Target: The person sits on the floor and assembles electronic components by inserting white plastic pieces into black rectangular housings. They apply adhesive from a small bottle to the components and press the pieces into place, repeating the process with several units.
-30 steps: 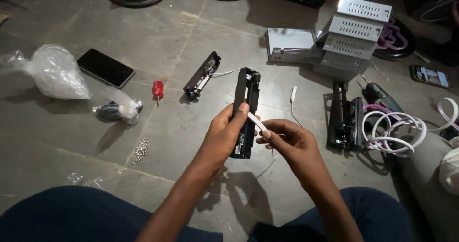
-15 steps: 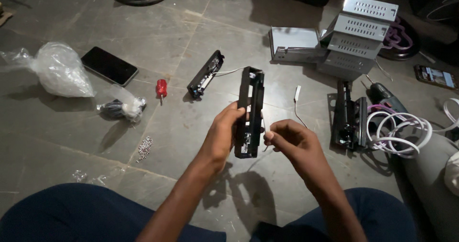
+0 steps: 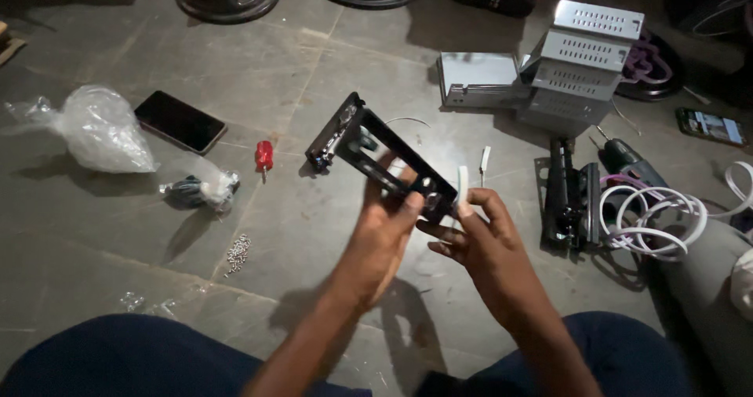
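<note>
I hold a long black frame-like panel [image 3: 369,142] above the floor, tilted so that it runs from upper left to lower right. My left hand [image 3: 386,228] grips its lower end from below. At that same end my right hand [image 3: 474,236] pinches a short white flat strip [image 3: 462,185] between thumb and fingers. A second black panel part [image 3: 331,140] lies on the floor behind the held one, partly hidden by it.
On the floor lie a dark phone [image 3: 180,121], a clear plastic bag [image 3: 100,129], a smaller bag with a dark object [image 3: 200,188], a red-handled screwdriver [image 3: 264,156], several small screws [image 3: 238,249], stacked grey metal cases [image 3: 576,63], a drill [image 3: 627,162], coiled white cable [image 3: 655,220] and another phone [image 3: 710,125].
The black panel has swung from upright to a slant, its top now leaning left. My right hand has shifted to its lower end with the white strip.
</note>
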